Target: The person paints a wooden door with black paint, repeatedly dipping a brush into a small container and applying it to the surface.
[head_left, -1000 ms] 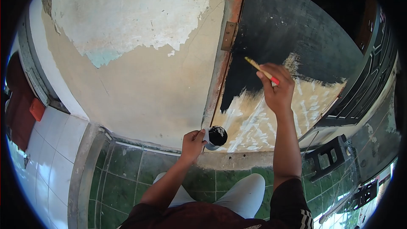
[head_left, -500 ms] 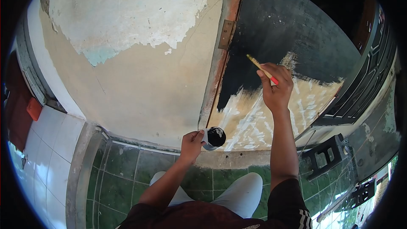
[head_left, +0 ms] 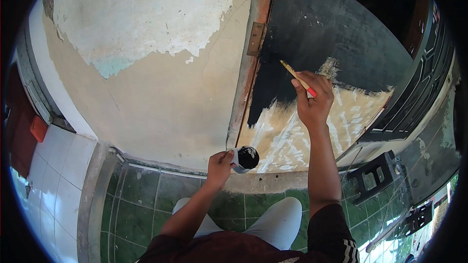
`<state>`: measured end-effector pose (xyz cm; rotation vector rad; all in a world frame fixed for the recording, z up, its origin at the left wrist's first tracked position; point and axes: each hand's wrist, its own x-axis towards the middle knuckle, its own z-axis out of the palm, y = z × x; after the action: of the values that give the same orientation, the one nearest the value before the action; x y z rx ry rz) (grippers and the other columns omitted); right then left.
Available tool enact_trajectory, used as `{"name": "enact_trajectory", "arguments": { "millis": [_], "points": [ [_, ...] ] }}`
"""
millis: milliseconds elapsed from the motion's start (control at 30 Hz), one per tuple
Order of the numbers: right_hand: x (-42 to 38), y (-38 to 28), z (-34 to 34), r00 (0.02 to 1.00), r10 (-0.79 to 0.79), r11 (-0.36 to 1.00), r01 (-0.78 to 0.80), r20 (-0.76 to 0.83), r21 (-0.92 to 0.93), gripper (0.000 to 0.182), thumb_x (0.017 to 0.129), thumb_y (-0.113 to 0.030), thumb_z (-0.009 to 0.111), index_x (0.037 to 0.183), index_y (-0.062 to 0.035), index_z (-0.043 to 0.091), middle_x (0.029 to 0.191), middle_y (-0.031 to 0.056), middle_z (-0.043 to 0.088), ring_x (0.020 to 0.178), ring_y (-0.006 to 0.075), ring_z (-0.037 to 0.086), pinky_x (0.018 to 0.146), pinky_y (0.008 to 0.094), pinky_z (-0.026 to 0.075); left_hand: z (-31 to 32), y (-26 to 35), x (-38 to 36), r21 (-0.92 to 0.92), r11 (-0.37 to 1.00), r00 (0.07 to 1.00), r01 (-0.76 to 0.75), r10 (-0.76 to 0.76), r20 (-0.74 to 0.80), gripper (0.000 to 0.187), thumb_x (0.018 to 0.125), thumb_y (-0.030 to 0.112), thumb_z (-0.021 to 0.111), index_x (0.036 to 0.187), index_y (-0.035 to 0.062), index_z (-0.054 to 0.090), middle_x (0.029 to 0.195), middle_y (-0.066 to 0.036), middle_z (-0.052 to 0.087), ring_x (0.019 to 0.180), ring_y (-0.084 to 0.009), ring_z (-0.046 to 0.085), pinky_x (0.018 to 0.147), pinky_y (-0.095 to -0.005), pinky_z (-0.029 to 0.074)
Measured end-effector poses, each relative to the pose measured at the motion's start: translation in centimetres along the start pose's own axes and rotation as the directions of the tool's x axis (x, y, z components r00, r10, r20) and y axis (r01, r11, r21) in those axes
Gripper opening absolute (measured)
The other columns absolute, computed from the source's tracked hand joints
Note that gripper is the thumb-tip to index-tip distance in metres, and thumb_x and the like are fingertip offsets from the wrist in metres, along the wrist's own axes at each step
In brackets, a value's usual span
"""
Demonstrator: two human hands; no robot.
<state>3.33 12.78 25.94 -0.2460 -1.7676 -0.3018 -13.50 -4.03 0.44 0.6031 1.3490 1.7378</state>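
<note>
My right hand [head_left: 316, 98] grips a paintbrush [head_left: 295, 75] with a pale handle and a red end. Its bristle end lies over the black-painted upper part of a door panel [head_left: 312, 24]. Below the black, the panel is tan with white streaks [head_left: 302, 141], and the border between the two is ragged. Down by the door's lower hinge-side corner, my left hand [head_left: 220, 166] is closed on a small paint cup [head_left: 247, 158], its inside dark with black paint and a few pale patches.
A peeling white and beige wall [head_left: 161, 102] stands left of the orange-brown door frame [head_left: 252, 58] with its metal hinge [head_left: 255, 39]. Green tiles [head_left: 141, 190] cover the floor. At the right sit a black plastic stool [head_left: 373, 178] and a dark panelled door [head_left: 414, 102].
My right hand and the brush have shifted slightly left and up over the black paint. The left hand keeps the cup in nearly the same place.
</note>
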Motion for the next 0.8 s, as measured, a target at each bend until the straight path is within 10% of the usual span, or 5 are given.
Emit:
{"name": "enact_trajectory", "arguments": {
  "millis": [800],
  "points": [
    [2.8,-1.3,3.2,0.954,0.082,0.995,-0.062,-0.29,0.077,0.011,0.092,-0.009,0.083,0.101,-0.0047,0.078,0.096,0.0085,0.079,0.084,0.0268,0.072,0.078,0.0374,0.053,-1.1,-1.3,-0.4,-0.065,0.997,0.998,-0.034,0.031,-0.047,0.038,0.11,0.027,0.064,0.097,-0.0074,0.074,0.085,-0.005,0.07,0.077,-0.0095,0.065,0.074,-0.0266,0.058]
  ]
}}
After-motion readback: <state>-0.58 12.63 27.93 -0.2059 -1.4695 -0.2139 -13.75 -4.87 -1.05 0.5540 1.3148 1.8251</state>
